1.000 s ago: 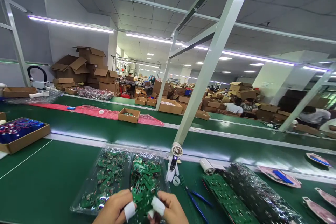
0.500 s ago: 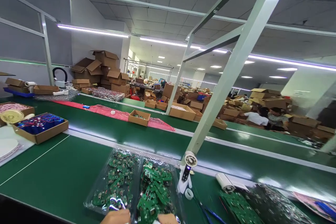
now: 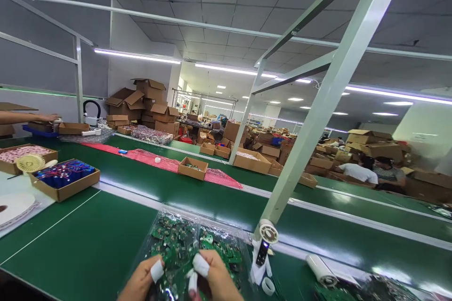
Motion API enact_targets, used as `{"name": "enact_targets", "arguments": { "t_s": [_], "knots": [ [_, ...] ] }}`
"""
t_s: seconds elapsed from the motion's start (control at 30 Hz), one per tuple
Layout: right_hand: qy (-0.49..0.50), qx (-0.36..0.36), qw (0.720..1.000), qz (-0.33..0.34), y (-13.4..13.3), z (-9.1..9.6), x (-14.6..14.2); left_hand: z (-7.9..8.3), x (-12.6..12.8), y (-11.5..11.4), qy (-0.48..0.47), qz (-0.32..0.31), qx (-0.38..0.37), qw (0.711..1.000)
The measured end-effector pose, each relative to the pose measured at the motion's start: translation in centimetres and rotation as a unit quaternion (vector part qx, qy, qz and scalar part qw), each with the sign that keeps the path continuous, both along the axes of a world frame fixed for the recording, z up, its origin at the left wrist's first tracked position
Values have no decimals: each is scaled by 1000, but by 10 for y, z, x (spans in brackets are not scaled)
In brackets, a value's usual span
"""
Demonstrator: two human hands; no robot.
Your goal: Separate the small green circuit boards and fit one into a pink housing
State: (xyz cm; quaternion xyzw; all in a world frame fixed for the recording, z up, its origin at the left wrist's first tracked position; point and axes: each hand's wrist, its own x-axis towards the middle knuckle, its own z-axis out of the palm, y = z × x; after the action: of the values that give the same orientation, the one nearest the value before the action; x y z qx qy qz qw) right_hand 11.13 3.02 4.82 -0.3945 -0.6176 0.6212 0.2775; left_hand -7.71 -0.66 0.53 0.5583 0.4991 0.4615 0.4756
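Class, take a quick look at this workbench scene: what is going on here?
A person works at a green bench, left hand and right hand, fingers wrapped in white tape, both in a clear tray heaped with small green circuit boards. Whether either hand pinches a board is unclear. A small white fan stands just right of the tray. Far left, another person's arm reaches toward boxes.

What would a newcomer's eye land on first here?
Bottom centre, the left hand and right hand, fingers wrapped in white tape, meet over a clear plastic tray of small green circuit boards. A slanted white metal post cuts across the right, and stacked brown cardboard boxes pile up at back left.
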Motion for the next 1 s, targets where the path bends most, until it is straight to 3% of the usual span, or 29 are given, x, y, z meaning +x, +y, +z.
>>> {"name": "enact_targets", "arguments": {
  "t_s": [0.07,0.17,0.27,0.33,0.4,0.47,0.57,0.63,0.73,0.83,1.0],
  "knots": [
    [-73,21,997,-9,24,17,-2,11,-16,20,142,37,42,988],
    [-175,59,983,-17,66,34,-2,31,-28,48,298,65,87,948],
    [-267,136,952,-69,93,44,14,48,-22,64,394,72,127,907],
    [-306,200,926,-97,96,46,35,53,-10,66,421,72,145,893],
    [-334,245,904,-104,89,41,60,51,7,67,427,42,163,888],
    [-351,263,892,-108,78,31,83,45,30,68,424,-28,186,886],
    [-347,265,891,-125,60,10,106,34,67,74,421,-131,206,874],
    [-325,259,899,-139,48,-1,116,30,86,80,424,-157,204,868],
    [-273,251,912,-177,28,-9,127,30,98,85,412,-144,207,876],
    [-206,231,921,-235,13,-13,132,36,98,82,359,-95,218,903],
    [-69,118,961,-241,8,-18,121,50,97,62,248,-63,211,943]
  ]
}}
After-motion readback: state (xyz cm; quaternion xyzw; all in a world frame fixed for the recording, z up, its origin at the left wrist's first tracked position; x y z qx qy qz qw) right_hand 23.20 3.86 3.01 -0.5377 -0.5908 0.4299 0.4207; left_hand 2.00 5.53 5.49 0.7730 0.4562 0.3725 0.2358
